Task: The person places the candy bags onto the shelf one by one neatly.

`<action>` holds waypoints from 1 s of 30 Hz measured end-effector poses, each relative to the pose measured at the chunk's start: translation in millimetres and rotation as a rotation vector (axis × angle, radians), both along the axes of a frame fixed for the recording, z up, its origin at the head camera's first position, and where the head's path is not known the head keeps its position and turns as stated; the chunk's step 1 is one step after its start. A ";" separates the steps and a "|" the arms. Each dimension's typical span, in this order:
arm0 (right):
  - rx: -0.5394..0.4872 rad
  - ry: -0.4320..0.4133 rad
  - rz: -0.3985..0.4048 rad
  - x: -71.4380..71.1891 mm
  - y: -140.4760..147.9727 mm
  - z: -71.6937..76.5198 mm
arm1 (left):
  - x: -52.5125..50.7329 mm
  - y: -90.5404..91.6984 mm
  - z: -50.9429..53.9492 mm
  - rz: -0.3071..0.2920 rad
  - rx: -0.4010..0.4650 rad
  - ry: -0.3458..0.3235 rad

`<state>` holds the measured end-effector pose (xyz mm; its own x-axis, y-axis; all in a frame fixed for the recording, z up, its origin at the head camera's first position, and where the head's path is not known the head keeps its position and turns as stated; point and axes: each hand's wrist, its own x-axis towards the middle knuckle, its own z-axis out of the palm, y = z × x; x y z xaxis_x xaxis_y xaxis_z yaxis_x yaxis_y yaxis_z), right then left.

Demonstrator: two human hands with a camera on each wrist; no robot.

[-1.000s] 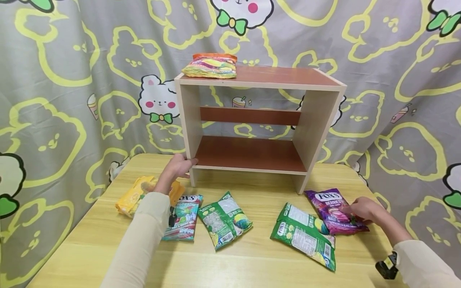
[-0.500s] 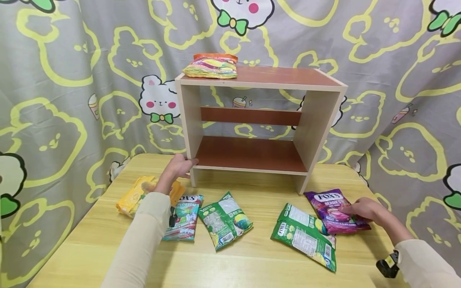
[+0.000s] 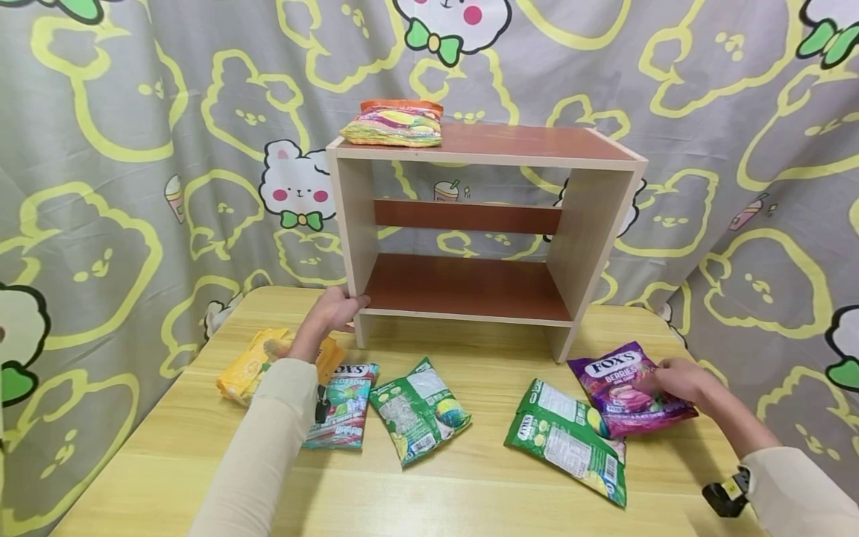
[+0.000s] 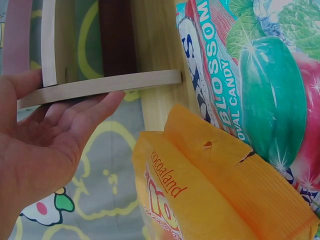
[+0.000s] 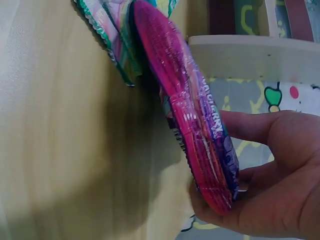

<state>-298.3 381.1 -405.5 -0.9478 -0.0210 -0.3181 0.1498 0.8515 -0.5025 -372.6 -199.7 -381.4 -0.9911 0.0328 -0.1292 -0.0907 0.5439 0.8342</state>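
Note:
A purple FOX'S Berries bag [image 3: 620, 395] at the table's right is held by my right hand [image 3: 684, 384]; in the right wrist view the hand [image 5: 275, 175] pinches the edge of the purple bag [image 5: 195, 120], thumb on one face and fingers behind. My left hand [image 3: 332, 309] grips the front left upright of the two-tier shelf [image 3: 463, 317], thumb by the lower board. The left wrist view shows that hand [image 4: 50, 135] with thumb and fingers around the upright [image 4: 110, 84].
Two green bags [image 3: 420, 412] [image 3: 570, 440] lie in front of the shelf. A teal Blossom bag [image 3: 345, 410] and yellow-orange packaging [image 3: 251, 365] lie by the left forearm. An orange-topped bag [image 3: 396, 125] rests on the shelf's upper left. A patterned curtain hangs behind.
The purple bag has tilted, its right side lifted a little by my right hand, which has risen slightly. My left hand has stayed at the upright.

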 end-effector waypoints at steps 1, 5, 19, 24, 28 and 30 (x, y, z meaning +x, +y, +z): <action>-0.013 0.001 -0.001 0.4 -1.6 1.9 | -0.3 0.0 -0.3 0.001 0.001 -0.001; -0.062 -0.010 0.017 1.6 -6.3 7.7 | -0.2 -0.8 -1.0 0.004 0.004 -0.004; -0.024 0.140 0.001 7.2 -22.3 14.8 | 0.8 -0.1 0.4 -0.008 -0.001 -0.004; -0.015 0.192 0.003 7.7 -29.2 26.6 | 0.7 -0.1 0.6 -0.004 -0.011 -0.008; -0.009 0.204 0.025 9.7 -34.7 37.0 | 0.4 -0.8 0.2 -0.002 -0.014 -0.010; 0.002 0.210 0.036 11.2 -37.4 40.8 | 0.4 -0.7 -0.1 -0.003 -0.014 -0.011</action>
<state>-287.1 343.8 -364.7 -0.9919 -0.0553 -0.1139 0.0118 0.8553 -0.5180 -372.2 -200.4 -381.5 -0.9896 0.0335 -0.1402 -0.0982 0.5559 0.8255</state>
